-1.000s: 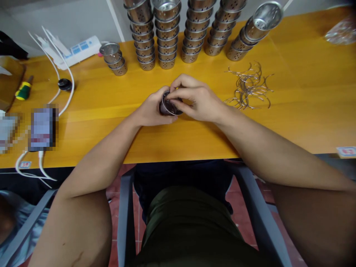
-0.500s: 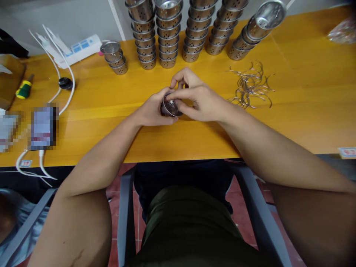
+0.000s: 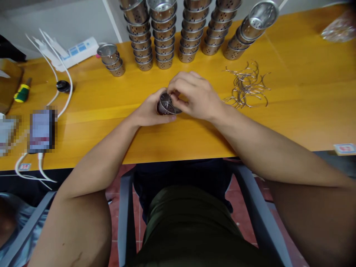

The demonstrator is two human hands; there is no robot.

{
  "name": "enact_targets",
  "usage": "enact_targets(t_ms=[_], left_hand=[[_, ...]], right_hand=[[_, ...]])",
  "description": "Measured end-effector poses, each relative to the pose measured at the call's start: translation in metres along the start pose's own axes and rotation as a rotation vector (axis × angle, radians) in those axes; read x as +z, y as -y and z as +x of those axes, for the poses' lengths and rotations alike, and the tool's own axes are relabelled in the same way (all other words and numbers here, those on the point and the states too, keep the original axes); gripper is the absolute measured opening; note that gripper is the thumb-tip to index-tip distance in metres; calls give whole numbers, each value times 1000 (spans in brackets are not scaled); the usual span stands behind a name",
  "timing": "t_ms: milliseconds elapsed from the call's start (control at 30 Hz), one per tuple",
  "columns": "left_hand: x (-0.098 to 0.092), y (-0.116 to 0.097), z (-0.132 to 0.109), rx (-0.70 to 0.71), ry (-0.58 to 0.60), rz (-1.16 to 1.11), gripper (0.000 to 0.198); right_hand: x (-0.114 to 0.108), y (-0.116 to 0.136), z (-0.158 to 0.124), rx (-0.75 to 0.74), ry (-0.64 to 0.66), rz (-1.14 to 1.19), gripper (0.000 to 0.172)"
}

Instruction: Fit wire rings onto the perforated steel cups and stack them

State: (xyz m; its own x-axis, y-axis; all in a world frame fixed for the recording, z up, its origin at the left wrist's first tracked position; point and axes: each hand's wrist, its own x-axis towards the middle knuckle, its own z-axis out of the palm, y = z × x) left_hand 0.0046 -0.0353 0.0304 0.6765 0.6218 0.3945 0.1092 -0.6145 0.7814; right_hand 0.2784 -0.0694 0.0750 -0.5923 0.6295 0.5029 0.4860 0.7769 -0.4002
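My left hand (image 3: 151,110) is wrapped round a small perforated metal cup (image 3: 164,104), its mouth tilted up toward me. At the cup's right rim, my right hand (image 3: 191,94) has its thumb and forefinger pinched together; whatever sits between the fingertips is too small to make out. A thin bright line shows inside the cup. To the right of my hands lies a loose pile of bent metal wires (image 3: 246,87).
Tall stacks of perforated cups (image 3: 164,40) line the back, with a short stack (image 3: 111,59) left of them. A phone (image 3: 41,129), white cables, a power strip (image 3: 80,50) and a screwdriver (image 3: 22,92) lie leftward. A plastic bag (image 3: 339,27) rests far right.
My right hand has turned and its fingers have drawn from over the cup's mouth to its right rim, closing tighter together. My left hand keeps its hold on the cup.
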Motion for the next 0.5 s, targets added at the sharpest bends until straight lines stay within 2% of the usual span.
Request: enact_targets(t_ms=[133,333,500], left_hand=[[-7,9,-2,-37,-52,-50,96],[-11,24,-2,-96,-108,-96,100],[-16,34,-2,-67,-135,-118,103]], right_hand=[[-6,-4,-5,-78,-85,91,45],[-14,-11,-10,-91,-57,246,25],[-17,-10,-10,-106,-40,275,24]])
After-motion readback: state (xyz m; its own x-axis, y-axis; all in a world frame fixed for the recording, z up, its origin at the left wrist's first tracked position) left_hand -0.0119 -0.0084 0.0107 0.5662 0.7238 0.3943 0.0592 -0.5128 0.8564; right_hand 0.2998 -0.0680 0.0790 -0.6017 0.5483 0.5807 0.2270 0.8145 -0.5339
